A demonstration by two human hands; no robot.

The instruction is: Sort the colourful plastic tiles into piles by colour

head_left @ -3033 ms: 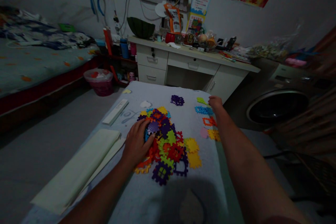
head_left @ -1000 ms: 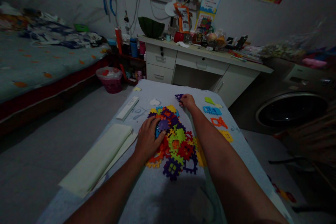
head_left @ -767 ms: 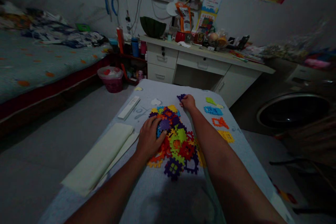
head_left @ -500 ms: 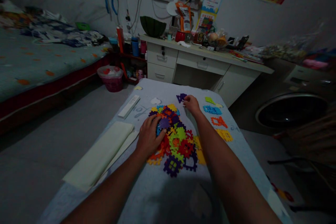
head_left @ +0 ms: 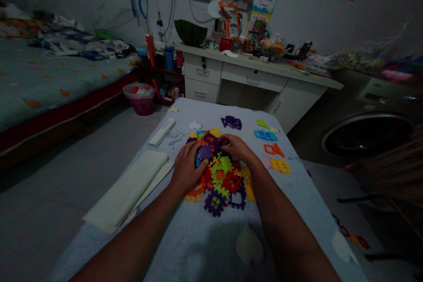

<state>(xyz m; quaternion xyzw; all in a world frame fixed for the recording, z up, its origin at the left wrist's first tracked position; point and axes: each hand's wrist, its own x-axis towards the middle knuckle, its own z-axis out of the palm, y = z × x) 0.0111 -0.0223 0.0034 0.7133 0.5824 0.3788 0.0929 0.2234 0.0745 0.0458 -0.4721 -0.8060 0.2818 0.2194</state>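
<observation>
A heap of coloured foam puzzle pieces (head_left: pixel 220 179) lies in the middle of a cloth-covered table (head_left: pixel 198 246). My left hand (head_left: pixel 186 168) rests on the heap's left side, its fingers curled round a light purple piece (head_left: pixel 205 152). My right hand (head_left: pixel 236 148) lies on the heap's far side, fingers bent down among the pieces; what they pinch is hidden. Beyond the heap sits a small group of dark purple pieces (head_left: pixel 231 122). To the right lie a green piece (head_left: pixel 263 123), a blue piece (head_left: pixel 265 135), an orange piece (head_left: pixel 273 150) and a yellow piece (head_left: pixel 280 166) in a row.
A folded cream cloth (head_left: pixel 128 189) and a long white box (head_left: pixel 161 132) lie on the table's left side. Behind stand a cluttered white desk (head_left: pixel 254 77), a pink bin (head_left: pixel 139 98), a bed (head_left: pixel 42 79) at left and a washing machine (head_left: pixel 366 134) at right.
My right hand has drawn back from the dark purple pieces at the far end onto the heap. My left hand has stayed on the heap with the light purple piece.
</observation>
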